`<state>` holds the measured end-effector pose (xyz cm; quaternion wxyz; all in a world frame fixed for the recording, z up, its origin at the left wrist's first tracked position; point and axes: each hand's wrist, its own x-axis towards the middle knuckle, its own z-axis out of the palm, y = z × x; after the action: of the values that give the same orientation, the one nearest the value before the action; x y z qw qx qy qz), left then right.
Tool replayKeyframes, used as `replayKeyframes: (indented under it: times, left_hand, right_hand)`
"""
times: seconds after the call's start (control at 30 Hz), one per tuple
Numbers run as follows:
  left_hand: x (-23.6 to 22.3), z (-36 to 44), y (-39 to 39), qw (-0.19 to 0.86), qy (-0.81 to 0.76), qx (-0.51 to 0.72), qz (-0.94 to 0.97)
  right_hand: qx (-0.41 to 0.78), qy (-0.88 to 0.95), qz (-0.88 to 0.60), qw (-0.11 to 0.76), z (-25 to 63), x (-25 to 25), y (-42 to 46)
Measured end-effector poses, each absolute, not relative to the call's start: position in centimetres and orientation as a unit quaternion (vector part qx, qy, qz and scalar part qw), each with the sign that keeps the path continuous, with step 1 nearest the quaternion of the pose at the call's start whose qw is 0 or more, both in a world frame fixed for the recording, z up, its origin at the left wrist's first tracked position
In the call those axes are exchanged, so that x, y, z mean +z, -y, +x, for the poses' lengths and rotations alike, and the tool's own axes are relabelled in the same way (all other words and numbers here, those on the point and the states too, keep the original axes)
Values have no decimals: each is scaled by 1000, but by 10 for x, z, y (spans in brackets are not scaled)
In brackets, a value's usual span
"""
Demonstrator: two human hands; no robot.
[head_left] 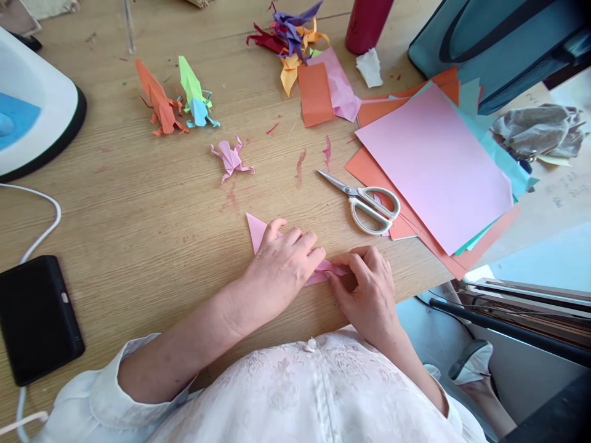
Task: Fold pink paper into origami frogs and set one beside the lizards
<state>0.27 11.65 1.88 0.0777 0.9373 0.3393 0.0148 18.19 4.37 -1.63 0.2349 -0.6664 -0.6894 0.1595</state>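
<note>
A folded piece of pink origami paper (255,231) lies on the table in front of me, with a pointed corner showing at its left. My left hand (285,263) lies over it, curved fingers holding it down and hiding its middle. At the paper's right end, my right hand (367,286) is closed, thumb and fingers pinching a narrow folded edge. Beyond my hands sits a pink paper frog (230,157). The scissors (364,200) with white handles lie to the right, their tips pointing up and left.
An orange paper figure (161,101) and a green-and-blue one (196,92) stand farther back. Several folded figures (290,31) are heaped near a red bottle (368,24). Coloured sheets (438,166) lie right, by a teal bag (489,43). A black power bank (39,320) is left.
</note>
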Motion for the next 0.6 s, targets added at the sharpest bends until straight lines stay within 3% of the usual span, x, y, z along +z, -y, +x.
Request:
replayKeyframes:
  times: [0.17,0.33,0.6]
  left_hand:
    - [20,10,-119,76,-331,-13,940]
    - [26,0,-118,143,-330,-9,933]
    - [34,-19,-112,260,-320,56,909]
  right_hand:
    - [164,689,-659,253,184,-18,-41]
    - [187,688,-644,276,188,-18,-38]
    - [351,595,-622,369,181,-5,-35]
